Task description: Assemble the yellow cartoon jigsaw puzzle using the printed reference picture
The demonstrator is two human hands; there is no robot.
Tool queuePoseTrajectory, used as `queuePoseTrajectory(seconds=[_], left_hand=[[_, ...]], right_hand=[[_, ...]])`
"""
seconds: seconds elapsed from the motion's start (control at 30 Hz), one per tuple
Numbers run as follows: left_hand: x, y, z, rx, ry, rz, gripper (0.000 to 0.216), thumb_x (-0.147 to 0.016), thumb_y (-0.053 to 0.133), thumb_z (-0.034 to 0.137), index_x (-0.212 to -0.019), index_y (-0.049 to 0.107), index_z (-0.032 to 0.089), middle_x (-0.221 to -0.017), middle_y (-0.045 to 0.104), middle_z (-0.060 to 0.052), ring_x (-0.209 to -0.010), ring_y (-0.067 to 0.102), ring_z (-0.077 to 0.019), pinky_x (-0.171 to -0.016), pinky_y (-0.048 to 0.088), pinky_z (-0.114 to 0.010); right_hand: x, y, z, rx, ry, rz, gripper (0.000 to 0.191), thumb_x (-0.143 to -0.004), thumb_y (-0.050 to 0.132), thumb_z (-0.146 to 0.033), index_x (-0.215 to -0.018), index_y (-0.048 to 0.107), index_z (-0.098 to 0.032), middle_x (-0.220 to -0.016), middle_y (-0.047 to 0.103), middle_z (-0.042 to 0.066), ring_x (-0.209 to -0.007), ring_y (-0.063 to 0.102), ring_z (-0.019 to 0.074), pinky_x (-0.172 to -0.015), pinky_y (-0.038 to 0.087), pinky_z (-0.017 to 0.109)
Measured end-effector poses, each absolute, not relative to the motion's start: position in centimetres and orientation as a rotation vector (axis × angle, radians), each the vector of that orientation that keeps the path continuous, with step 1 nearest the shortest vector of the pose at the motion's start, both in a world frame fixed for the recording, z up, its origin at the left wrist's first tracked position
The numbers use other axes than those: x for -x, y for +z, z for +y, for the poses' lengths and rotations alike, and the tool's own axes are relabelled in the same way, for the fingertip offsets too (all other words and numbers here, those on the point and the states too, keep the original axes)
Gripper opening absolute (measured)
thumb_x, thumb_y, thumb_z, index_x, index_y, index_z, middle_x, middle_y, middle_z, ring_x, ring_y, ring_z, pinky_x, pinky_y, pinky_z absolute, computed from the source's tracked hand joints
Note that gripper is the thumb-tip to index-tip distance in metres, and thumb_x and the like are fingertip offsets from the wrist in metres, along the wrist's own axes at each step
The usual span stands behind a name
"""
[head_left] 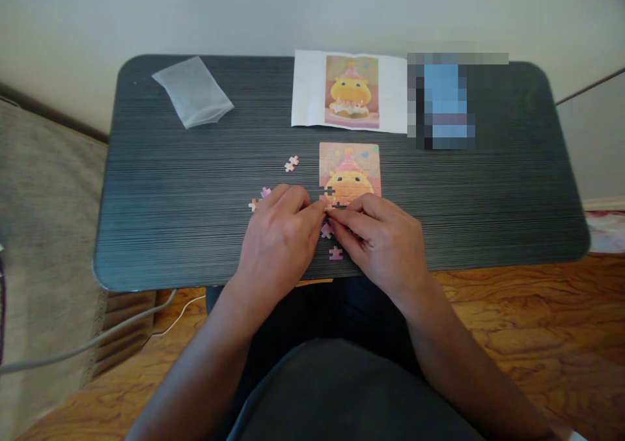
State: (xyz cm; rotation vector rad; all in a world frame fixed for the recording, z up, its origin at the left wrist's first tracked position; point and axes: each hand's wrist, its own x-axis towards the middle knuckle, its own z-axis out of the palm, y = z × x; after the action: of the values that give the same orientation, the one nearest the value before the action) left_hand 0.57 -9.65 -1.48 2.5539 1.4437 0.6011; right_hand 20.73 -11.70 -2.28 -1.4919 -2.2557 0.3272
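A partly assembled jigsaw puzzle (349,167) lies on the dark table, showing a yellow cartoon animal in a pink party hat. At its lower left edge my left hand (280,236) and my right hand (385,242) meet, fingertips pinched together on a small puzzle piece (329,207). Fingers cover most of that piece. Just below are a loose pink piece (327,231) and a purple piece (336,253). Beside my left hand, a purplish piece (265,193) and a pale piece (253,204) are partly hidden. Pink joined pieces (291,163) lie farther up.
Behind the puzzle lies a white sheet (307,89) printed with the same animal and a cake. A clear plastic bag (195,96) rests at the table's back left. A blurred blue item (444,102) is at the back right. The wall stands behind the table (161,187).
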Motion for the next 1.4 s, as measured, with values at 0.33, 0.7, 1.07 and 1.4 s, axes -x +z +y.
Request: queuePoseTrajectory(seconds=[0.33,0.7,1.07,1.4], left_hand=[[-0.4,-1.5,-9.5,-2.574,0.562,1.412,0.028,-0.109,0.06,0.021,-0.124,0.082,0.013,-0.094,0.068,-0.01,-0.09,0.061,-0.0267,-0.081,0.054,-0.043],[-0.6,-1.2,-9.4,-2.65,0.438,1.39,0.026,-0.11,0.054,0.016,-0.113,0.08,0.012,-0.095,0.067,-0.011,-0.091,0.058,-0.0269,-0.082,0.053,-0.044],[0.0,-1.6,-9.6,-2.77,0.344,1.315,0.026,-0.1,0.071,0.009,-0.126,0.076,0.008,-0.099,0.067,-0.009,-0.091,0.059,-0.0289,-0.08,0.059,-0.049],[0.1,-1.5,-9.3,-2.825,0.348,1.293,0.034,-0.095,0.078,0.006,-0.129,0.075,0.005,-0.1,0.069,-0.009,-0.091,0.06,-0.0286,-0.08,0.06,-0.049]], right_hand=[[-20.6,-2.2,-11.7,1.48,0.344,-2.242,0.022,-0.111,0.063,-0.031,-0.115,0.084,-0.025,-0.105,0.079,0.005,-0.097,0.073,0.0216,-0.077,0.051,0.036],[-20.5,-2.1,-11.8,1.496,0.326,-2.251,0.022,-0.111,0.064,-0.029,-0.118,0.085,-0.023,-0.102,0.078,0.005,-0.093,0.072,0.0214,-0.075,0.05,0.036],[-19.5,-2.3,-11.9,1.528,0.311,-2.211,0.019,-0.108,0.069,-0.024,-0.118,0.084,-0.023,-0.097,0.077,0.004,-0.088,0.074,0.02,-0.07,0.053,0.032],[-19.0,-2.4,-12.3,1.568,0.274,-2.195,0.02,-0.107,0.068,-0.022,-0.12,0.084,-0.022,-0.094,0.075,0.003,-0.086,0.073,0.021,-0.067,0.051,0.034]])
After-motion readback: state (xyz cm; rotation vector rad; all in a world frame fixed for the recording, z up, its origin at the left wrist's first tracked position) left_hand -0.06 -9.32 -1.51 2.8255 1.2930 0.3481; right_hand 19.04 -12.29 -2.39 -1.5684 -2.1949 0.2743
